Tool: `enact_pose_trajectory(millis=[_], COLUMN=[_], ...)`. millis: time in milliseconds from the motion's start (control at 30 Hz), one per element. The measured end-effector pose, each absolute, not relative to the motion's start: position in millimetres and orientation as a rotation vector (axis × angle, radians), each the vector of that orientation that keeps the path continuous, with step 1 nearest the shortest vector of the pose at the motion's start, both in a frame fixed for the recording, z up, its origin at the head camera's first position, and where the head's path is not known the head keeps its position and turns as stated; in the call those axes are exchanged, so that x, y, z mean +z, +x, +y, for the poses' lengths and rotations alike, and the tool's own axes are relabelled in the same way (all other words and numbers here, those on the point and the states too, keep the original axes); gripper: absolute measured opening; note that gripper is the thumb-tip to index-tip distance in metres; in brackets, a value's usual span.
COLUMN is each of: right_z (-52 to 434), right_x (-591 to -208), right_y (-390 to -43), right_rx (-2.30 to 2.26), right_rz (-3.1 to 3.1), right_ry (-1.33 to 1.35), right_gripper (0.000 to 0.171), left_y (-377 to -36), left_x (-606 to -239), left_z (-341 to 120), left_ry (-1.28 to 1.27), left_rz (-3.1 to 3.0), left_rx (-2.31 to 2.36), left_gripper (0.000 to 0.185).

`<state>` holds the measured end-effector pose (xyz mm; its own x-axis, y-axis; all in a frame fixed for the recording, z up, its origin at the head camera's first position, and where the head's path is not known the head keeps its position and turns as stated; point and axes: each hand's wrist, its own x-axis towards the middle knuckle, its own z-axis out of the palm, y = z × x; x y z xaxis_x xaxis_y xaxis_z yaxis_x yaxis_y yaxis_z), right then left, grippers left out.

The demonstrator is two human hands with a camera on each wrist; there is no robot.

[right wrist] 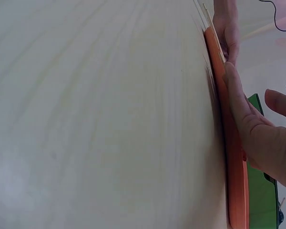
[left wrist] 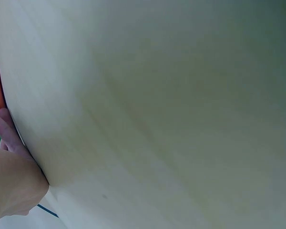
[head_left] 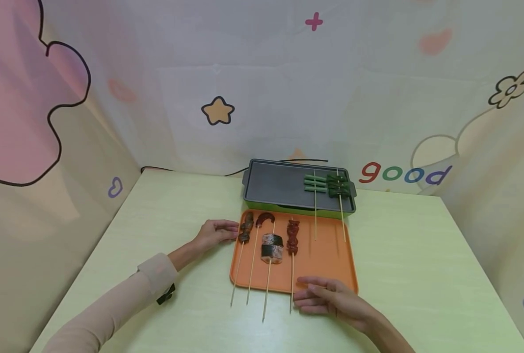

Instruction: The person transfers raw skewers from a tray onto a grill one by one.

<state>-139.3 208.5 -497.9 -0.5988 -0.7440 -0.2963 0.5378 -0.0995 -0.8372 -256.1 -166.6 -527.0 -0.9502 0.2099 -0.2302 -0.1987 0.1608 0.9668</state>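
Note:
An orange tray (head_left: 324, 267) holds several skewers: a dark brown one (head_left: 246, 228) at the left, a curled reddish-brown one (head_left: 265, 219), a black-banded whitish one (head_left: 272, 249) and a red meat one (head_left: 293, 237). Their bare sticks stick out past the front rim. At the tray's left rim is my left hand (head_left: 213, 234), fingertips right beside the dark brown skewer. My right hand (head_left: 332, 300) lies over the front rim with straight fingers, their tips close to the meat skewer's stick. In the right wrist view, this hand (right wrist: 257, 129) runs alongside the tray's edge.
Behind the tray stands a grill with a dark plate (head_left: 275, 184) and green sides. On its right part lie a green-bean-like skewer (head_left: 315, 183) and a dark green leafy skewer (head_left: 339, 186), sticks reaching over the tray. A printed cloth (head_left: 262, 88) hangs behind the pale table (head_left: 399, 245).

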Motion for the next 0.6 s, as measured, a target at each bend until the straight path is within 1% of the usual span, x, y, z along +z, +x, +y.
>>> enact_pose_trajectory(millis=[600], right_z=[205.3], right_x=[-498.7], right_y=[-133.7], right_rx=[-1.833], right_rz=[1.305], right_ry=[-0.212], right_gripper=[0.060], left_y=[-257.2], left_x=[-529.8], left_z=[-167.6], left_ry=[0.030], left_rz=[2.119], left_rx=[1.871], left_gripper=[0.037])
